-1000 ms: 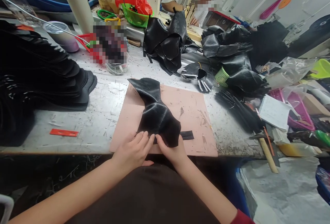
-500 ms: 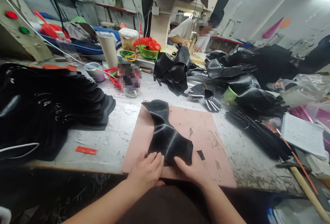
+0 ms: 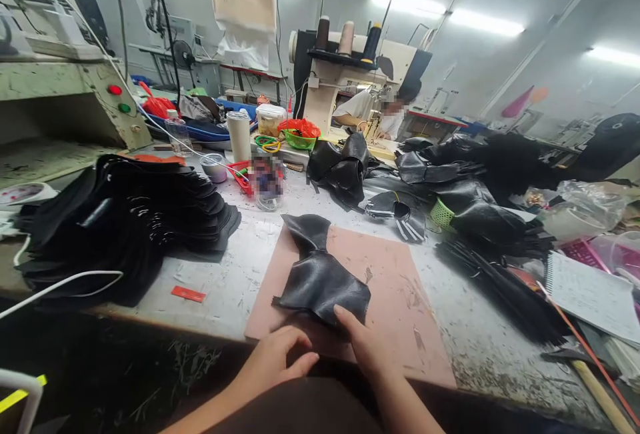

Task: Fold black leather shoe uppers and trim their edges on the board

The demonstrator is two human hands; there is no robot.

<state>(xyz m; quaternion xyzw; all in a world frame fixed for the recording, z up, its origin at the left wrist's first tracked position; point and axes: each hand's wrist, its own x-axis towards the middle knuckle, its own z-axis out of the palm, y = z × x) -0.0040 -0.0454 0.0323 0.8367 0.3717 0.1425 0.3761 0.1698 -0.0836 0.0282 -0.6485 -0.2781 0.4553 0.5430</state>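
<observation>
**Bright tubes over a dark near edge**

White ceiling lights (image 3: pixel 407 3) glare at the far side, washing the room coolly. The table (image 3: pixel 255 241) shines pale and the black piece (image 3: pixel 325 281) catches a soft sheen, while below the near edge it's murky. Far details look soft, the sides stretched; pixel blocks mask two patches.

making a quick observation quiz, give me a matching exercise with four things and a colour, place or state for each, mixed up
1. shiny black piece
2. small flat strip
3. spiral notebook
4. round mesh basket

A. pale green
B. white pages, far right of the table
C. across the pink mat, right hand's thumb on it
D. orange-red, left of the mat

Pairs: 1-C, 2-D, 3-B, 4-A
</observation>
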